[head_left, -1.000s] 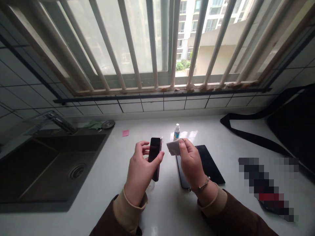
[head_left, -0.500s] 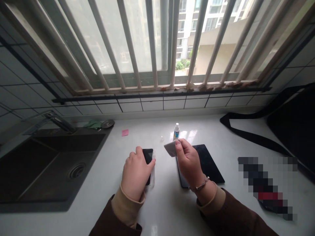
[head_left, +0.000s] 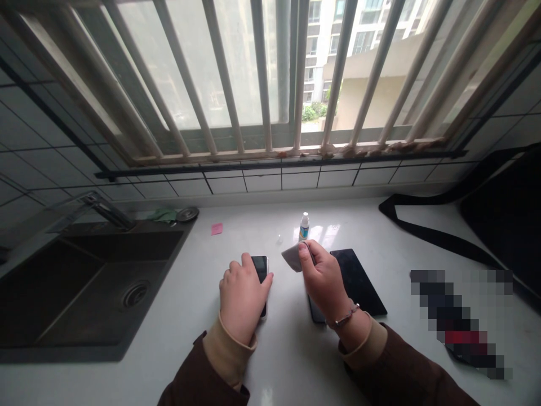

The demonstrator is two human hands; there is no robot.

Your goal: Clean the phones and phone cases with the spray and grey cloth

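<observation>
The left hand [head_left: 242, 290] lies over a phone [head_left: 259, 265] on the worktop [head_left: 287, 361]; its far side being hidden, I cannot tell whether that grip clasps. A grey cloth [head_left: 293, 259] is pinched in the right hand [head_left: 323, 273], partly hiding a tablet [head_left: 359, 282].

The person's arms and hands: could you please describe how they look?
Both arms wear dark brown sleeves with tan cuffs. The left hand and right hand have no gloves. A narrow bracelet with silvery pieces circles the right wrist.
</observation>
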